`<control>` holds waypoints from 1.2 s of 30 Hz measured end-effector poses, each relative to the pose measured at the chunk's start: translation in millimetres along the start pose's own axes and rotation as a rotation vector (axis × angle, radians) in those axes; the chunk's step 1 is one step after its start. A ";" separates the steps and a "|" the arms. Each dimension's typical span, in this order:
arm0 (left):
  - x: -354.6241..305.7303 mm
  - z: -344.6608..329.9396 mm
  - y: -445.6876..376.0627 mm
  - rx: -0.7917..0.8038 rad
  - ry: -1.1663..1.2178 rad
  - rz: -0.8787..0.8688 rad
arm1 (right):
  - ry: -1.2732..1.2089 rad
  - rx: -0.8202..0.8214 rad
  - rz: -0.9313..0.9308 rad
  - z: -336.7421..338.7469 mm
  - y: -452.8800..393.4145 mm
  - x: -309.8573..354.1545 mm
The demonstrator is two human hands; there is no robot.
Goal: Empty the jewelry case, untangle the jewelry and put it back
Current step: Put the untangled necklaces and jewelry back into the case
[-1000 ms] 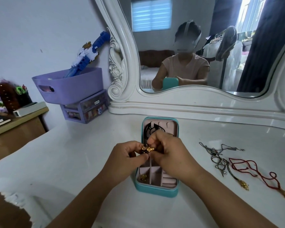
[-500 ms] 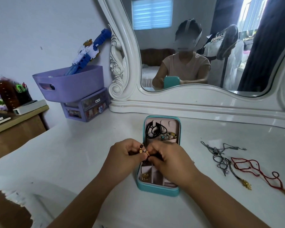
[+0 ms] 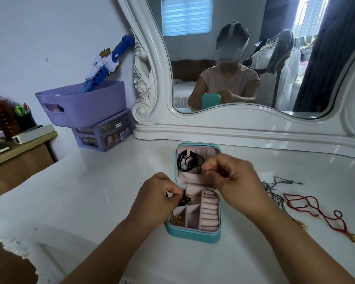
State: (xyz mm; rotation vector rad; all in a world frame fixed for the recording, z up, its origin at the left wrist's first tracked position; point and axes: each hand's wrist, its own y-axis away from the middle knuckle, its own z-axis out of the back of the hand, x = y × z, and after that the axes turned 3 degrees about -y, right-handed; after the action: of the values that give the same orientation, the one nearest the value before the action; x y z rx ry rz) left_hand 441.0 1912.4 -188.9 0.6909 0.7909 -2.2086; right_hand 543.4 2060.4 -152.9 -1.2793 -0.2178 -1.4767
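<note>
A teal jewelry case (image 3: 193,234) lies open on the white dressing table, its pink lining showing. Black cords (image 3: 188,163) are coiled in its lid, and a gold chain (image 3: 177,219) sits in a front left compartment. My left hand (image 3: 158,198) pinches a dark beaded piece with gold bits (image 3: 185,198) at the case's left edge. My right hand (image 3: 232,174) hovers over the lid with fingers curled, pinching something small and dark that I cannot make out. A red cord necklace (image 3: 312,208) and a grey-black cord necklace (image 3: 275,193) lie on the table to the right.
A large white-framed mirror (image 3: 254,128) stands right behind the case. A purple basket (image 3: 84,105) with a blue toy sits on a small purple drawer unit (image 3: 105,134) at the back left. A wooden desk (image 3: 19,158) with a bottle and books stands at far left.
My hands were together over the case working one beaded piece. Now they have parted: the left stays low with the piece, the right has lifted up and back over the lid.
</note>
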 end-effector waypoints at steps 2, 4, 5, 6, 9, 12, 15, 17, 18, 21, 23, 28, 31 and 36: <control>1.4 0.7 1.6 0.035 -0.021 -0.053 | -0.020 -0.052 -0.022 12.5 -1.7 1.1; -1.0 0.9 3.7 0.052 -0.024 -0.097 | -0.021 -0.097 -0.048 24.8 -1.3 -0.3; -3.4 0.9 4.9 0.056 -0.026 -0.101 | -0.019 -0.121 -0.063 30.7 -0.7 -1.6; -5.4 0.3 6.1 0.059 -0.035 -0.100 | -0.019 -0.141 -0.082 36.3 0.2 -3.3; -6.7 -0.9 8.1 0.032 -0.081 -0.114 | -0.019 -0.164 -0.149 50.9 4.6 -7.9; -8.5 3.0 8.0 0.036 -0.086 -0.163 | 0.003 -0.179 -0.183 61.8 10.0 -13.4; -7.0 6.5 9.5 0.099 -0.184 -0.246 | 0.034 -0.185 -0.222 69.5 13.5 -21.2; -4.3 10.2 9.8 0.148 -0.184 -0.291 | 0.055 -0.170 -0.231 72.4 15.3 -25.3; -3.0 12.4 9.1 0.171 -0.184 -0.321 | 0.064 -0.161 -0.233 73.6 16.3 -26.4; -0.3 17.8 4.9 0.213 -0.220 -0.423 | 0.102 -0.133 -0.251 76.8 17.8 -29.6; -0.9 18.2 2.7 0.227 -0.235 -0.417 | 0.137 -0.102 -0.283 77.5 18.7 -33.2; -4.2 12.7 -7.5 0.146 -0.185 -0.280 | 0.213 -0.016 -0.355 74.7 25.8 -44.8; -8.1 8.3 -13.3 0.187 -0.236 -0.211 | 0.223 -0.056 -0.341 78.7 25.1 -45.9; -18.4 8.2 -14.6 0.221 -0.232 -0.054 | 0.225 -0.113 -0.332 85.1 26.1 -47.5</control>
State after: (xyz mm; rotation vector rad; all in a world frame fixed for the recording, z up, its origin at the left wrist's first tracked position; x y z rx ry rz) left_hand 439.7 1922.8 -166.4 0.5082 0.4591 -2.3953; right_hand 603.4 2139.9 -168.8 -1.1937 -0.2062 -1.9267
